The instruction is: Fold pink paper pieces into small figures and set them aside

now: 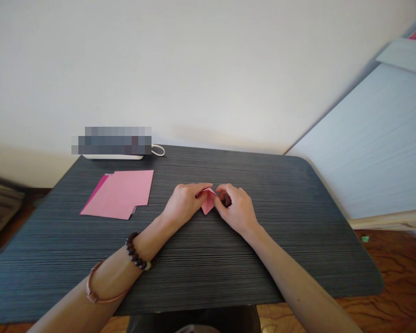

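The left hand and right hand pinch 1 pink, pointed paper piece, apparently mid-fold; the next move likely needs aligned edges.

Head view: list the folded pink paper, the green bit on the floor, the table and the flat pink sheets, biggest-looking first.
1. Table
2. Flat pink sheets
3. Folded pink paper, partly covered
4. Green bit
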Available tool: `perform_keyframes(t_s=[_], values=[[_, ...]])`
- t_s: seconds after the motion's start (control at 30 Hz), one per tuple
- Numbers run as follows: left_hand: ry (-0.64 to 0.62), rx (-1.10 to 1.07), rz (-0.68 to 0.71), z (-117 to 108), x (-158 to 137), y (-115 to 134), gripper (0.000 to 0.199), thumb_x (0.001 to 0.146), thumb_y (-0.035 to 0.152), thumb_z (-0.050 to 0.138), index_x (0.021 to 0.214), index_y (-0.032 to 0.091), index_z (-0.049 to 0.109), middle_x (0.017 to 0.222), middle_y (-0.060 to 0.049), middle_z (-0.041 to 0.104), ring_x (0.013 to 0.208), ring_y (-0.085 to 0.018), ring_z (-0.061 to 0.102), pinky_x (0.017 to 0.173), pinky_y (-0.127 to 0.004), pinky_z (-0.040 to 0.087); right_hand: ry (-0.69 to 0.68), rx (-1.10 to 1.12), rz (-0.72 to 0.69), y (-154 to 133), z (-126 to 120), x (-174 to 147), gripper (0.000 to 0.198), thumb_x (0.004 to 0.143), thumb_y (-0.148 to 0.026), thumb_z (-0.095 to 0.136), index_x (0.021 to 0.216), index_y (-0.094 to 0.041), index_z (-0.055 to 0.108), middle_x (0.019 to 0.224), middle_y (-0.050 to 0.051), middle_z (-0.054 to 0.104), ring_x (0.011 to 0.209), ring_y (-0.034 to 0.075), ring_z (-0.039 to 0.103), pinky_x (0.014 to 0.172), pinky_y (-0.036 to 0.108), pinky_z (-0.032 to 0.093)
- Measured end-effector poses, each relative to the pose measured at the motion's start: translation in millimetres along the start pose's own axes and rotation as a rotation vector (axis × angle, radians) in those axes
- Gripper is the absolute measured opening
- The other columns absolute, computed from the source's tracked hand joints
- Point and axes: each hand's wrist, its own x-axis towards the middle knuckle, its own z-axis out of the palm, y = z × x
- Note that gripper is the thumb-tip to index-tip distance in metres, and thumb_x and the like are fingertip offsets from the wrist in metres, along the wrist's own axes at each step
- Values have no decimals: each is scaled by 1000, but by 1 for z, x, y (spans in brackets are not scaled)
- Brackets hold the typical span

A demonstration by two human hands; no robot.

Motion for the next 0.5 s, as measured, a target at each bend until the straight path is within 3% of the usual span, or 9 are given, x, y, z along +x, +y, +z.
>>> perform_keyframes(t_s=[0.27,0.5], values=[[-35,40,33,-1,1,-4,23,83,21,54,101,20,68,92,-4,71,81,-18,65,75,-30,51,2,63,18,7,2,0,11,80,-16,53,87,-23,59,72,-3,64,63,13,55,66,27,41],[-146,-50,240,-14,4,-18,27,85,29,56,110,22,64,101,-3,70,89,-17,63,81,-29,49,-23,74,-89,17,-1,1,17,83,-15,52,93,-23,63,86,0,67,73,14,59,74,28,45]])
